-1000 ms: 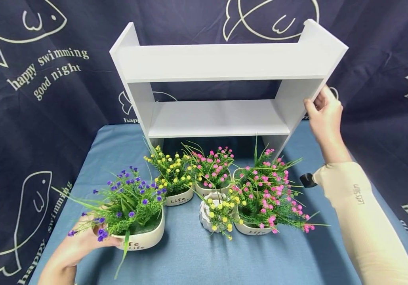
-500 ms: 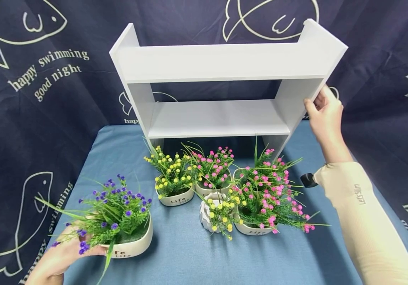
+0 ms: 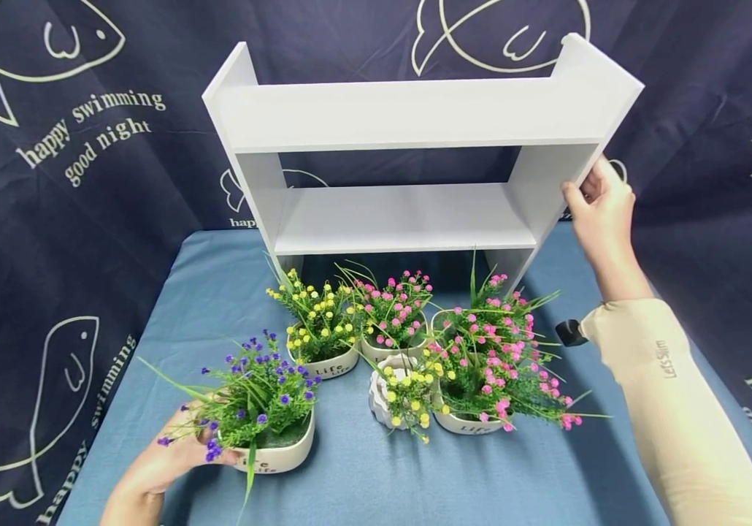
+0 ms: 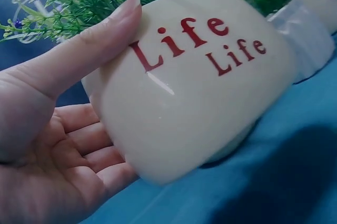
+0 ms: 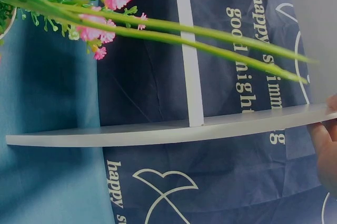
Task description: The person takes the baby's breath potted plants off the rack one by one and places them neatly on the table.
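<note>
At the table's front left, my left hand (image 3: 175, 453) grips a cream oval flowerpot (image 3: 287, 456) of purple artificial flowers by its left end. In the left wrist view, the thumb lies over the front of the pot (image 4: 205, 98), by its red "Life" lettering, with the fingers behind and beneath. Whether its base touches the cloth I cannot tell. My right hand (image 3: 606, 212) holds the right side panel of a white shelf (image 3: 409, 113) between thumb and fingers. The right wrist view shows that panel (image 5: 147, 133) edge-on, with only part of the hand (image 5: 327, 155) visible.
Several potted flowers stand before the shelf: a yellow one (image 3: 323, 369), pink ones (image 3: 396, 310) behind and to the right, and a small white fluted pot (image 3: 382, 398) with yellow blooms in front. Blue cloth (image 3: 363, 489) covers the table. A dark printed curtain (image 3: 363, 44) hangs behind.
My left hand first carries the purple-flowered pot left and toward the front, then back right, slightly past where it was a second ago. The right hand and shelf stay put.
</note>
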Tool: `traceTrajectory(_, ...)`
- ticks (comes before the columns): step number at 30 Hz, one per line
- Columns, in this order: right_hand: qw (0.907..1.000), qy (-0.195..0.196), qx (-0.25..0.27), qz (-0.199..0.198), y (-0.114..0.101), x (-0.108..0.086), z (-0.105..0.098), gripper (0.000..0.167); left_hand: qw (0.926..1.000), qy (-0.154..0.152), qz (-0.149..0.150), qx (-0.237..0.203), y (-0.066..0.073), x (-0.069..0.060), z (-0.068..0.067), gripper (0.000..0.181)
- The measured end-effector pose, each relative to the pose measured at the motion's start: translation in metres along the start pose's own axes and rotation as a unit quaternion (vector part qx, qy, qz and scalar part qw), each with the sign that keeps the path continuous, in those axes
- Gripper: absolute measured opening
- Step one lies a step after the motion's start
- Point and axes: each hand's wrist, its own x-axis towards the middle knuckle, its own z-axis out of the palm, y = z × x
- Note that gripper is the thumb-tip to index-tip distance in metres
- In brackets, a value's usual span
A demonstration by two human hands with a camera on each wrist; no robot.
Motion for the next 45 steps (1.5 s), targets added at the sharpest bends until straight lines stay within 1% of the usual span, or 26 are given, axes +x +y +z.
traceTrajectory(2,1.0000,0.000,0.002,0.000,0.000,0.000,0.000,0.041,0.9993,0.020,-0.005,0.031,-0.004,0.006,0.006,0.068)
traceTrajectory(3,1.0000,0.001,0.002,0.000,0.000,0.000,0.000,0.041,0.9990,0.023,-0.011,0.036,-0.005,0.009,0.009,0.068)
traceTrajectory(4,1.0000,0.001,0.002,0.000,0.000,0.000,0.000,0.041,0.9976,0.032,-0.015,0.060,-0.006,0.013,0.012,0.071)
traceTrajectory(5,1.0000,0.000,0.001,0.000,0.000,0.000,0.000,0.042,0.9966,0.035,-0.007,0.075,-0.007,0.016,0.014,0.072)
traceTrajectory(8,1.0000,-0.002,-0.004,0.001,0.001,0.000,-0.001,0.043,0.9969,0.029,0.005,0.073,-0.011,0.023,0.019,0.071)
traceTrajectory(9,1.0000,-0.003,-0.005,0.002,0.001,0.000,-0.001,0.043,0.9978,0.024,0.004,0.061,-0.012,0.025,0.020,0.071)
traceTrajectory(10,1.0000,-0.003,-0.006,0.002,0.001,0.000,-0.001,0.043,0.9979,0.023,0.006,0.060,-0.013,0.026,0.021,0.071)
traceTrajectory(13,1.0000,-0.004,-0.006,0.004,0.002,0.000,-0.002,0.044,0.9977,0.031,0.001,0.060,-0.018,0.028,0.024,0.071)
traceTrajectory(15,1.0000,-0.003,-0.007,0.004,0.003,0.000,-0.002,0.044,0.9966,0.039,0.006,0.073,-0.021,0.029,0.026,0.071)
traceTrajectory(16,1.0000,-0.003,-0.009,0.003,0.003,0.000,-0.003,0.044,0.9956,0.045,0.010,0.082,-0.023,0.029,0.027,0.069)
traceTrajectory(18,1.0000,-0.003,-0.004,0.003,0.002,0.000,-0.002,0.044,0.9932,0.060,0.008,0.100,-0.026,0.030,0.029,0.067)
traceTrajectory(20,1.0000,-0.004,0.000,0.005,0.002,0.000,-0.002,0.044,0.9898,0.077,0.002,0.120,-0.030,0.030,0.030,0.069)
traceTrajectory(21,1.0000,-0.004,0.002,0.006,0.002,0.000,-0.002,0.043,0.9873,0.086,-0.002,0.134,-0.031,0.031,0.032,0.071)
traceTrajectory(24,1.0000,-0.004,0.004,0.006,0.002,0.000,-0.002,0.044,0.9820,0.101,-0.026,0.157,-0.035,0.033,0.035,0.078)
traceTrajectory(27,1.0000,-0.003,0.000,0.006,0.002,0.000,-0.002,0.044,0.9794,0.108,-0.038,0.166,-0.036,0.036,0.038,0.080)
traceTrajectory(30,1.0000,-0.005,-0.003,0.006,0.002,0.000,-0.001,0.043,0.9743,0.120,-0.036,0.187,-0.038,0.037,0.040,0.075)
traceTrajectory(33,0.9999,-0.008,-0.007,0.006,0.002,0.000,-0.001,0.042,0.9693,0.124,-0.022,0.211,-0.039,0.037,0.042,0.065)
traceTrajectory(35,0.9999,-0.008,-0.006,0.006,0.002,0.000,-0.001,0.043,0.9654,0.129,-0.011,0.226,-0.041,0.038,0.043,0.062)
traceTrajectory(36,0.9999,-0.007,-0.006,0.006,0.002,0.000,-0.001,0.043,0.9662,0.127,-0.011,0.224,-0.042,0.039,0.044,0.061)
traceTrajectory(38,1.0000,-0.005,-0.004,0.007,0.002,0.000,-0.001,0.043,0.9644,0.129,-0.005,0.231,-0.042,0.041,0.045,0.064)
traceTrajectory(42,0.9999,-0.006,0.003,0.008,0.003,0.001,-0.001,0.043,0.9606,0.138,-0.022,0.240,-0.041,0.043,0.047,0.068)
traceTrajectory(44,0.9999,-0.007,0.004,0.008,0.003,0.000,-0.001,0.043,0.9577,0.143,-0.024,0.249,-0.041,0.044,0.048,0.067)
traceTrajectory(45,0.9999,-0.008,0.004,0.008,0.003,0.000,-0.001,0.043,0.9587,0.143,-0.027,0.244,-0.041,0.044,0.049,0.068)
